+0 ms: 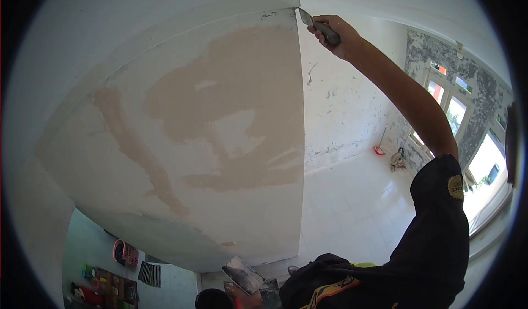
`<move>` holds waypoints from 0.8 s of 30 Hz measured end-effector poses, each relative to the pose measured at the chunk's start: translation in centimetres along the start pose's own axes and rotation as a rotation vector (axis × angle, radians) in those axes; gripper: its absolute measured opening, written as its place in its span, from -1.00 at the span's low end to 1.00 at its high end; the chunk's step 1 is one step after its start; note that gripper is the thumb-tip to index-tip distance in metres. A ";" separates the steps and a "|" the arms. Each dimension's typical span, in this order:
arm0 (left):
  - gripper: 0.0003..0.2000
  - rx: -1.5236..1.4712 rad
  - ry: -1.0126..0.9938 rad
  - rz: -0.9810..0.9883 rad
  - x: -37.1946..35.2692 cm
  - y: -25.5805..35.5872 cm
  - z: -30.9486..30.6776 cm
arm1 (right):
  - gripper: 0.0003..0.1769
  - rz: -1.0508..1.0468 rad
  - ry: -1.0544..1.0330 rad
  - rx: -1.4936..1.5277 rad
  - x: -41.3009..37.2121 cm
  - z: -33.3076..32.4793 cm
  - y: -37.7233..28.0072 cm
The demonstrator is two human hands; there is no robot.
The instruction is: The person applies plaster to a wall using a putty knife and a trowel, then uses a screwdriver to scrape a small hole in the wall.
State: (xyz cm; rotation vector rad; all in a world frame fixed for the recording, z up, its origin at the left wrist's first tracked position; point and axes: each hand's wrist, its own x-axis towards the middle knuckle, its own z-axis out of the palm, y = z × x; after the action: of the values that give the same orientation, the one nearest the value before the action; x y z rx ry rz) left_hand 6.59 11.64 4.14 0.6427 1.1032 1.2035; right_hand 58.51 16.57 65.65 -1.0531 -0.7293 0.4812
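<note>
Black shirt [423,259], short sleeve [432,179], round gold badge [455,187], orange-yellow print [336,289].

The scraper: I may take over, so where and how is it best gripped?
Probably by its rounded handle, coming from the lower right of the view, as the right hand does: the flat blade points up-left, away from that side.

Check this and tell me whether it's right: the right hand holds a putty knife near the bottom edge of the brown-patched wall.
The position is wrong: the head view shows the putty knife near the upper right corner of the wall, not its bottom edge. The rest stands: the right hand holds it, and the wall has brown patches.
</note>
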 end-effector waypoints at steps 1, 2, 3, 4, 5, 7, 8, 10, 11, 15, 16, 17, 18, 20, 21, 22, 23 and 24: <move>-0.52 0.087 -0.034 0.056 0.3 -0.5 -0.6 | -0.79 -0.068 0.047 0.027 -0.7 -0.5 1.0; -0.50 0.173 -0.067 0.115 0.4 -1.0 -1.1 | -0.75 -0.058 0.017 0.048 -1.6 -1.7 1.8; -0.47 0.257 -0.101 0.175 0.9 -1.6 -1.6 | -0.73 -0.002 -0.009 0.089 -2.2 -3.1 3.7; -0.44 0.343 -0.132 0.232 1.2 -2.3 -2.3 | -0.73 0.010 0.040 0.071 -3.7 -3.9 5.9; -0.42 0.432 -0.163 0.285 1.5 -3.1 -3.2 | -0.73 0.061 0.073 0.086 -4.9 -5.0 8.6; -0.37 0.613 -0.225 0.388 1.5 -4.4 -4.7 | -0.72 0.178 0.118 0.111 -7.3 -7.2 14.0; -0.37 0.617 -0.221 0.383 2.6 -6.0 -6.8 | -0.72 0.238 0.127 0.099 -8.6 -8.0 16.4; -0.27 0.779 -0.177 0.424 4.5 -9.1 -11.3 | -0.71 0.331 0.170 0.035 -11.1 -8.8 20.0; -0.27 0.785 -0.172 0.418 2.6 -8.9 -11.0 | -0.70 0.374 0.191 0.013 -12.1 -9.0 21.7; -0.56 1.145 0.096 0.476 -6.8 4.4 1.3 | -0.71 0.502 0.240 0.045 -12.9 -9.6 27.8; -0.77 0.561 -0.232 0.559 -7.0 5.9 2.3 | -0.72 0.531 0.239 0.060 -12.5 -9.4 28.8; -0.77 0.567 -0.230 0.558 -7.6 6.6 3.1 | -0.73 0.559 0.237 0.075 -12.2 -9.2 29.5; -0.73 0.430 -0.207 0.509 -8.2 6.9 3.7 | -0.73 0.564 0.238 0.078 -11.9 -8.9 30.0; -0.69 0.297 -0.179 0.459 -8.7 6.7 3.6 | -0.73 0.600 0.208 0.136 -10.9 -8.5 30.5; -0.73 0.450 -0.146 0.515 -8.5 6.2 3.0 | -0.73 0.588 0.201 0.115 -10.7 -8.1 29.9; -0.77 0.605 -0.112 0.569 -8.4 5.7 2.3 | -0.73 0.592 0.197 0.116 -10.2 -8.2 29.3; -0.77 0.607 -0.108 0.569 -8.5 5.1 1.7 | -0.74 0.588 0.178 0.097 -9.6 -8.3 28.5; -0.70 0.564 -0.125 0.532 -8.5 4.4 1.0 | -0.74 0.582 0.160 0.079 -9.1 -8.3 27.6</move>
State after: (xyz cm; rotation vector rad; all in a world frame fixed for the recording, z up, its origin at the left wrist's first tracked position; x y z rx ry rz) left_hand 5.93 4.97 11.08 1.4971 1.2101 1.2691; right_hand 58.03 17.27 35.43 -1.2107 -0.2483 0.9040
